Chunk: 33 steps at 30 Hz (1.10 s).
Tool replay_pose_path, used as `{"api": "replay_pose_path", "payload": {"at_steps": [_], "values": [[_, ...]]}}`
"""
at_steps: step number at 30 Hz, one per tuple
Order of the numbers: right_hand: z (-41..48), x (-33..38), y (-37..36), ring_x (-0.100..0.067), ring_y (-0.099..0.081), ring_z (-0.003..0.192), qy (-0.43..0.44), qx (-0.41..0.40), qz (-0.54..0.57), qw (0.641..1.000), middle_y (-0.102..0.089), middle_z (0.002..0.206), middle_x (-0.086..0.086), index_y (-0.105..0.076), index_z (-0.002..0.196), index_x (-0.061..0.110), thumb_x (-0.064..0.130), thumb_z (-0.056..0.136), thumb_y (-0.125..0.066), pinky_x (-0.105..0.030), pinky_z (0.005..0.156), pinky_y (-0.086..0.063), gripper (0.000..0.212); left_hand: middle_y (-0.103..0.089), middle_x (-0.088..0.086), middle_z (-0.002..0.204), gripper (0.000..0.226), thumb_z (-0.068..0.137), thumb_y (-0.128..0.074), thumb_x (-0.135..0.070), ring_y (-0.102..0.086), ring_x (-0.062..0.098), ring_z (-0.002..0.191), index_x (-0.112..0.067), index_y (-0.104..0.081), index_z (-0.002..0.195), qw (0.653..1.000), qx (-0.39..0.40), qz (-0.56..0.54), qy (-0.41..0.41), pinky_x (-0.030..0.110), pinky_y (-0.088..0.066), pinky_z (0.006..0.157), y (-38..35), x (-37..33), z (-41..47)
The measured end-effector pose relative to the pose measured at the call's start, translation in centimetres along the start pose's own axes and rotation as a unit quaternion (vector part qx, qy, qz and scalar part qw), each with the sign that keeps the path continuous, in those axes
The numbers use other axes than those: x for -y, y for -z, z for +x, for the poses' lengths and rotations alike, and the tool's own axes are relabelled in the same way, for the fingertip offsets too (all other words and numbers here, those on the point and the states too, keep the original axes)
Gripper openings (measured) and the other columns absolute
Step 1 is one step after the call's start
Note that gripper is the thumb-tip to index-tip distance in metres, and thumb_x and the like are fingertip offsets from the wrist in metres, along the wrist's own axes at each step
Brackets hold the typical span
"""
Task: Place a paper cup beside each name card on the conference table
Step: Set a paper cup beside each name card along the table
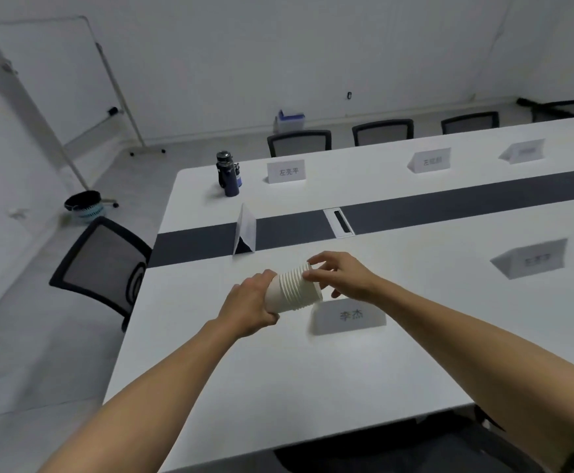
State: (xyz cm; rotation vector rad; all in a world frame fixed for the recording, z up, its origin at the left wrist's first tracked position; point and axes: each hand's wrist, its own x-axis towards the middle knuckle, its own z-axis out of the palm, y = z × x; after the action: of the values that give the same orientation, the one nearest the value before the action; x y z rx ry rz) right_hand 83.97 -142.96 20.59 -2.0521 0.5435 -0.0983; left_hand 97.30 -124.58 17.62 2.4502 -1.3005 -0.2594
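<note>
Cups Poised Over the First Place Setting

A long white conference table with a dark centre strip (278,387) fills the room, dotted with folded white paper name cards. No cup stands on it as yet. The nearest name card (348,316), smooth and tent-shaped, sits just below and right of the hands. Held above the tabletop is a nested stack of white ribbed paper cups (294,288), its long axis lying nearly level, base end toward the left, rims pointing right. The left hand (249,307) is wrapped closed around the base end. The right hand (342,276), nearer the card, pinches the outermost rim with thumb and fingertips, other fingers loosely spread. Judging by this, peeling one cup off rightward comes next.
</note>
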Motion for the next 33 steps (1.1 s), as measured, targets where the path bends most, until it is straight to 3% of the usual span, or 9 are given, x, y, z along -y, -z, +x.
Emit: {"api": "replay_pose_path", "payload": {"at_steps": [7,11,16,24,30,33], "values": [[3.2,0.3,0.7,-0.019,-0.068,0.088,-0.034,0.029,0.072,0.996,-0.067,0.102,-0.005,-0.057,0.116,0.018,0.038,0.084,-0.074,-0.032,0.075,-0.059,0.041,-0.060,-0.004,0.109,0.066,0.066,-0.081,-0.020,-0.058,0.022,0.092,-0.029,-0.048,0.122,0.999,0.005,-0.040,0.000,0.036,-0.053,0.075,0.9,1.3,3.1],[4.3,0.5,1.0,-0.020,-0.068,0.088,-0.040,0.032,0.084,0.995,-0.067,0.101,-0.008,-0.057,0.113,0.017,0.037,0.084,-0.075,-0.032,0.075,-0.058,0.040,-0.059,-0.004,0.108,0.064,0.066,-0.080,-0.020,-0.058,0.022,0.092,-0.032,-0.047,0.120,0.998,0.013,-0.053,-0.008,0.041,-0.056,0.075,1.1,1.8,4.2],[4.9,0.4,1.2,-0.019,-0.065,0.085,-0.054,0.018,0.095,0.994,-0.065,0.101,-0.008,-0.055,0.104,0.023,0.052,0.066,-0.074,-0.033,0.072,-0.052,0.051,-0.059,-0.002,0.109,0.068,0.065,-0.083,-0.020,-0.059,0.023,0.094,-0.031,-0.047,0.121,0.996,0.020,-0.084,-0.020,0.043,-0.058,0.077,0.8,1.6,5.3],[4.9,0.8,0.8,-0.018,-0.058,0.077,-0.068,0.019,0.086,0.994,-0.062,0.096,-0.007,-0.053,0.100,0.015,0.058,0.055,-0.075,-0.028,0.058,-0.043,0.066,-0.059,-0.001,0.107,0.066,0.064,-0.082,-0.016,-0.059,0.025,0.094,-0.029,-0.049,0.120,0.992,0.034,-0.119,-0.028,0.044,-0.058,0.077,0.3,1.6,5.8],[4.5,0.9,1.4,-0.019,-0.055,0.075,-0.077,0.036,0.085,0.993,-0.060,0.089,-0.008,-0.052,0.088,0.015,0.045,0.066,-0.074,-0.025,0.054,-0.039,0.043,-0.059,-0.001,0.106,0.063,0.063,-0.081,-0.015,-0.059,0.024,0.093,-0.027,-0.051,0.117,0.992,0.041,-0.116,-0.038,0.043,-0.058,0.076,0.4,1.8,5.8],[4.3,0.8,1.8,-0.018,-0.059,0.075,-0.089,0.038,0.094,0.991,-0.065,0.097,-0.015,-0.052,0.090,0.016,0.049,0.064,-0.072,-0.027,0.058,-0.040,0.047,-0.059,-0.001,0.104,0.062,0.063,-0.081,-0.017,-0.059,0.024,0.091,-0.029,-0.050,0.115,0.992,0.044,-0.114,-0.032,0.042,-0.058,0.074,0.4,2.8,5.6]]}}
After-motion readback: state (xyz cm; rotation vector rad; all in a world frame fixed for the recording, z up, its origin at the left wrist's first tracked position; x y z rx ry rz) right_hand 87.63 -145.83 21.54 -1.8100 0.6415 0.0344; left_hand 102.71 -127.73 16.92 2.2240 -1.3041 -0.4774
